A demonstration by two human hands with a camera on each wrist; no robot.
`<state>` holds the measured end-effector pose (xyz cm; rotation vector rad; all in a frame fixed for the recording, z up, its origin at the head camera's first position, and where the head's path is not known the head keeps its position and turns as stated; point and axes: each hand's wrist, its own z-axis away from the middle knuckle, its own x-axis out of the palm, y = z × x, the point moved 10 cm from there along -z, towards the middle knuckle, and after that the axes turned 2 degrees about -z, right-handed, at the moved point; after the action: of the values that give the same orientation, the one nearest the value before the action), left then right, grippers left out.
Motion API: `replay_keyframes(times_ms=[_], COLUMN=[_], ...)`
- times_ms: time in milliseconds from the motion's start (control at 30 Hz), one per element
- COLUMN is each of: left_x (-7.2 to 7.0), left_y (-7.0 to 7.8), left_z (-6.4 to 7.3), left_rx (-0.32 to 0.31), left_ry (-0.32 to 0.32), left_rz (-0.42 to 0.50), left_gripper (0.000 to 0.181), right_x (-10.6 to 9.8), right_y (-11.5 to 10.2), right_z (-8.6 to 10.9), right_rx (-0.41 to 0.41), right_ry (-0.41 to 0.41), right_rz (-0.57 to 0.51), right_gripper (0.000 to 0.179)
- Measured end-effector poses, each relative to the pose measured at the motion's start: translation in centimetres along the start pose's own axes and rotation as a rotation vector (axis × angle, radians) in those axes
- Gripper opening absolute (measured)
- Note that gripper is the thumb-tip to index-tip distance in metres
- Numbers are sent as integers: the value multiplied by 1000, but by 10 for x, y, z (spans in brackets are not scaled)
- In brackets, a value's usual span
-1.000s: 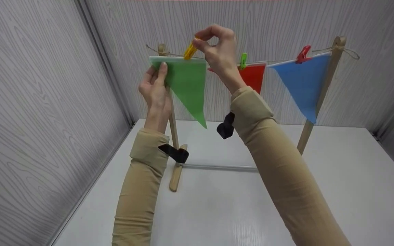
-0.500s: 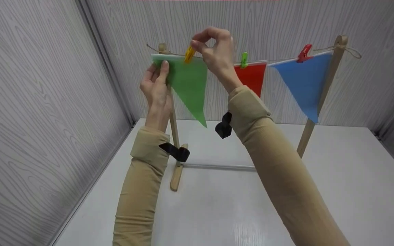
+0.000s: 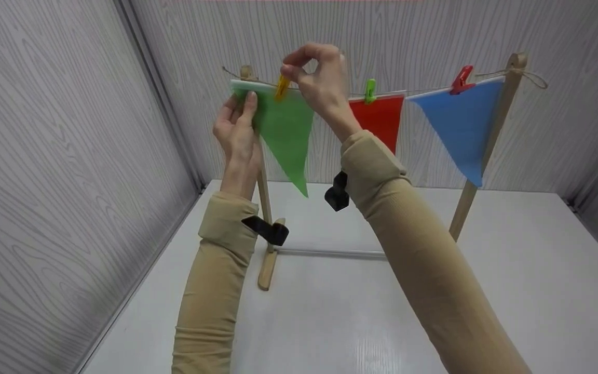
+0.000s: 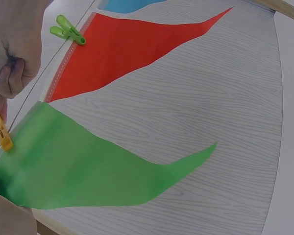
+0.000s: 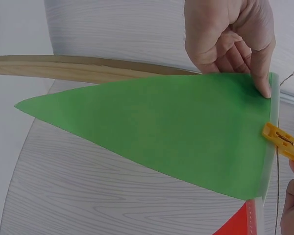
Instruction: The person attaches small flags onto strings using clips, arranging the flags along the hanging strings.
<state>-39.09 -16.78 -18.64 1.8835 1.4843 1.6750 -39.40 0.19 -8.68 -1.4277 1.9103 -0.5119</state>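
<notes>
A green triangular pennant (image 3: pixel 286 124) hangs at the left end of a string (image 5: pixel 278 176) between two wooden posts. My left hand (image 3: pixel 238 127) pinches its upper left corner, thumb in front and fingers behind. With thumb and forefinger, my right hand (image 3: pixel 320 78) pinches a yellow clothespin (image 3: pixel 282 88) by its upper end. In the right wrist view the clothespin (image 5: pixel 281 141) sits over the pennant's white top edge, its tip overlapping the green cloth. The string runs right beside that edge.
A red pennant (image 3: pixel 382 119) hangs by a green clothespin (image 3: pixel 370 91), and a blue pennant (image 3: pixel 460 124) by a red clothespin (image 3: pixel 462 80). The left post's wooden foot (image 3: pixel 267 270) and a thin rod (image 3: pixel 335 253) stand on the white table (image 3: pixel 320 322).
My right hand has moved slightly left and down with the yellow clothespin, whose tip now lies lower over the pennant's top edge. The left hand keeps its pinch, the corner slightly higher.
</notes>
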Motion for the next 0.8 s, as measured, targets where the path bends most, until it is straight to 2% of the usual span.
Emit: replay_keyframes(times_ms=[233, 800], left_x=[0, 0], left_y=[-1, -4], left_z=[0, 2], left_rx=[-6, -34], left_ry=[-9, -21], left_rz=[-10, 9], left_gripper=[43, 45], right_x=[3, 8], right_y=[-2, 10], right_z=[0, 5], right_rx=[-1, 89], right_ry=[-22, -147], right_rz=[-26, 22], right_gripper=[15, 33])
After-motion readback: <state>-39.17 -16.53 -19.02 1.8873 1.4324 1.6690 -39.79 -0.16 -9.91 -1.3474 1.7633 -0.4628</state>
